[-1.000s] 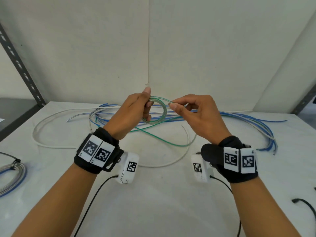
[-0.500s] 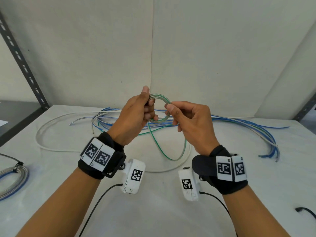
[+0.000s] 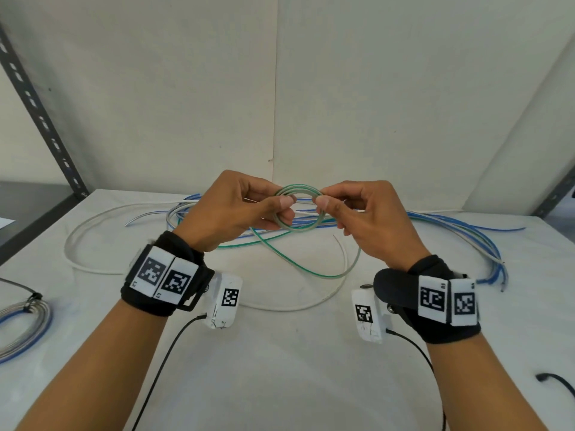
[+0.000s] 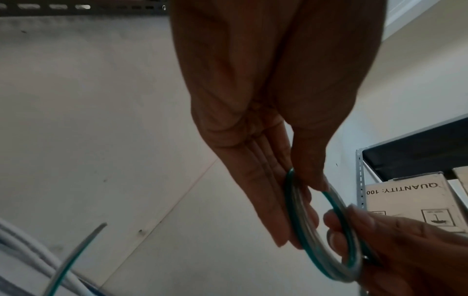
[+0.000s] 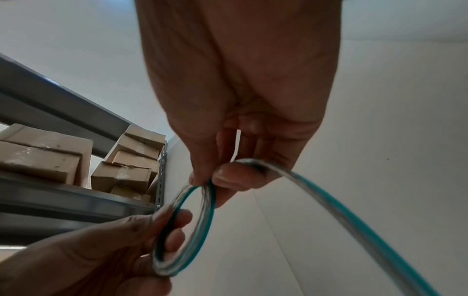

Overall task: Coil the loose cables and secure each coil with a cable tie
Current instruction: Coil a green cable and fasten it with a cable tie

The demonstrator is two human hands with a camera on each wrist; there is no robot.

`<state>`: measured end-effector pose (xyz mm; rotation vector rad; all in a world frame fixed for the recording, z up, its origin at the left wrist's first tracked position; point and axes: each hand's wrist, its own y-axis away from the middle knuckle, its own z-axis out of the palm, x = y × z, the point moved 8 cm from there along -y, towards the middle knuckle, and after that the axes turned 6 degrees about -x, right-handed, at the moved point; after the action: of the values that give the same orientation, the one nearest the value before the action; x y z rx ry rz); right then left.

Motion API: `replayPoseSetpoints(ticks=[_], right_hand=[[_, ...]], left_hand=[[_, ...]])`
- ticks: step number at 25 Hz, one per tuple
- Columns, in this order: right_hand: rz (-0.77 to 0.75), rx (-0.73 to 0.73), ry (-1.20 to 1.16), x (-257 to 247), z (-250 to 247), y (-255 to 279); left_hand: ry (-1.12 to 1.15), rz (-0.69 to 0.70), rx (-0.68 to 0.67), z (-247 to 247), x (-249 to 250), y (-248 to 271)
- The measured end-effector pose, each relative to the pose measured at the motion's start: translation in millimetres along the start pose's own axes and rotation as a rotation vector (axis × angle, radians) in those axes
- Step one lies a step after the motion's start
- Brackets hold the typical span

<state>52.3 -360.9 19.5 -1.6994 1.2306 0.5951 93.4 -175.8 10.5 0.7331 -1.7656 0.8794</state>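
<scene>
Your left hand (image 3: 239, 209) and right hand (image 3: 357, 213) both pinch the green coil (image 3: 299, 210), held above table centre. Its tail (image 3: 298, 262) still trails loose at 6 o'clock. One tied coil (image 3: 21, 325) sits at 9 o'clock; the blue cables (image 3: 460, 231) at 2 o'clock remain uncoiled.

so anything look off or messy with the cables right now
Nothing looks damaged. The green cable coil, pinched on either side by the left hand and right hand, has no tie yet, and its tail trails onto the table among loose blue and white cables.
</scene>
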Motion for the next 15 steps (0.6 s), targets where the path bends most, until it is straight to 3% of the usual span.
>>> replayPoseSetpoints(ticks=[8, 12, 15], right_hand=[[0.008, 0.201, -0.194, 7, 12, 3], [-0.026, 0.328, -0.098, 7, 15, 8], [0.044, 0.29, -0.294, 12, 23, 8]], left_hand=[[0.164, 0.04, 0.235, -17, 1, 0], [0.231, 0.031, 0.251, -11, -5, -2], [0.315, 0.005, 0.252, -7, -11, -3]])
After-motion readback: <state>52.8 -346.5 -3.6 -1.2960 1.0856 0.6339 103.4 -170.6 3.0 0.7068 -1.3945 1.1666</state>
